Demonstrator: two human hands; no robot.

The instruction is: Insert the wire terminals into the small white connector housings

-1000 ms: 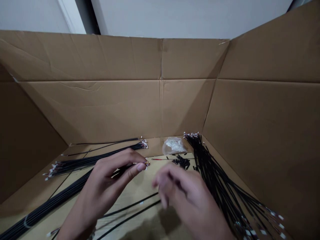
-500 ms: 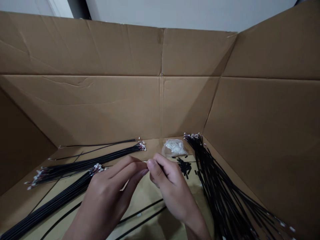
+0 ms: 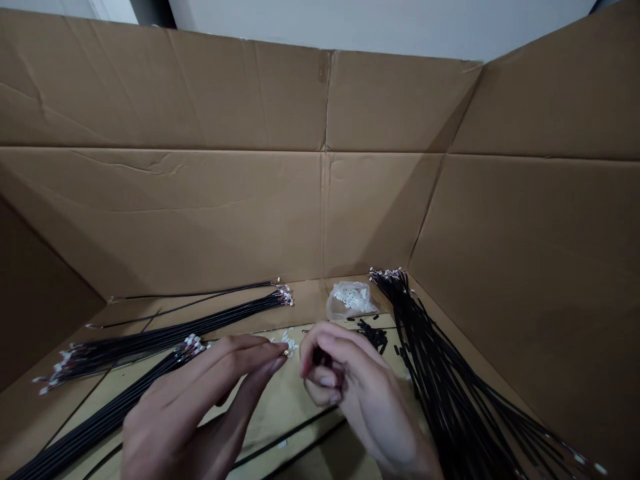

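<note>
My left hand (image 3: 200,393) is pinched around a tiny bright-tipped item (image 3: 286,353), possibly a wire end. A small tuft of white connectors (image 3: 289,344) lies just beyond those fingertips. To the right, my right hand (image 3: 353,380) is curled around a small dark piece (image 3: 319,357), mostly hidden by the fingers. The two hands stand apart. A heap of short black tubes (image 3: 375,335) lies just beyond my right hand. A bundle of black wires with white connector ends (image 3: 110,417) passes under my left hand.
Cardboard walls (image 3: 200,220) surround a pale board floor (image 3: 285,407). Further black wire bundles (image 3: 165,330) lie at the back left, and a large fan of them (image 3: 440,360) lies at the right. A clear bag of white connectors (image 3: 351,300) sits at the back.
My hands have moved apart after nearly touching fingertip to fingertip. My right hand has curled inward. The white connector tuft now shows, and the view has tilted slightly upward.
</note>
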